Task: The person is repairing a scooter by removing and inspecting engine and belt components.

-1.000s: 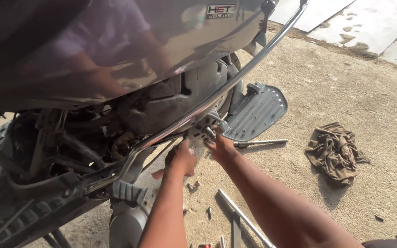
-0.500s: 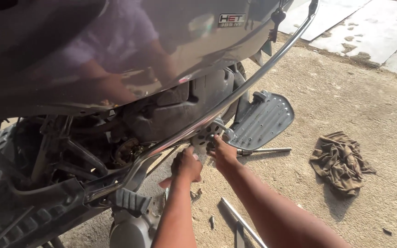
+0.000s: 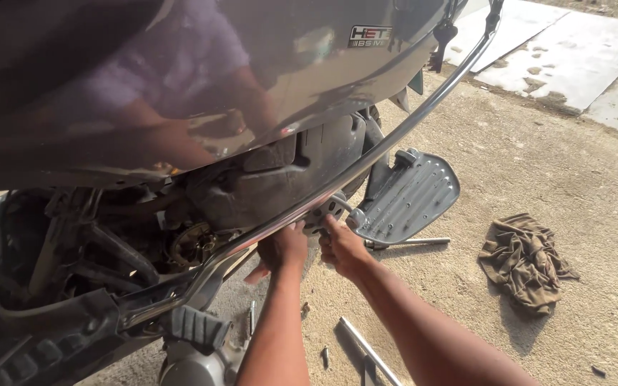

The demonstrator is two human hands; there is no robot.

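Hands at the Footrest Bracket

Hands meet low on the scooter's flank, right under the chrome guard rail [image 3: 366, 168]. Left hand [image 3: 282, 249] is curled up against the underside of the rail, fingers wrapped around something there; exactly what they clasp is hidden behind the knuckles. Right hand [image 3: 342, 246] is pinched shut, fingertips pressed on the round perforated metal bracket [image 3: 321, 209] where the rail meets the grey folding footrest [image 3: 407, 196].

That bracket sits just beside the footrest's hinge, tucked under the glossy dark body panel [image 3: 180, 78]. It looks like stiff, hard metal with no give, likely a bit greasy, so a fingertip pinch at its rim or holes seems the surest hold. The footrest itself looks rigid and ribbed, easy to brace against.

Down below, rough sandy concrete ground [image 3: 538, 143]. A crumpled brown rag [image 3: 527, 261] lies well apart to the right. A long metal tool [image 3: 413, 242] rests just beneath the footrest, and another metal rod [image 3: 366, 350] lies near the forearms with a few small bits scattered by it. Pale slabs [image 3: 566, 57] edge the yard beyond. Tight quarters up top, open room to the right.
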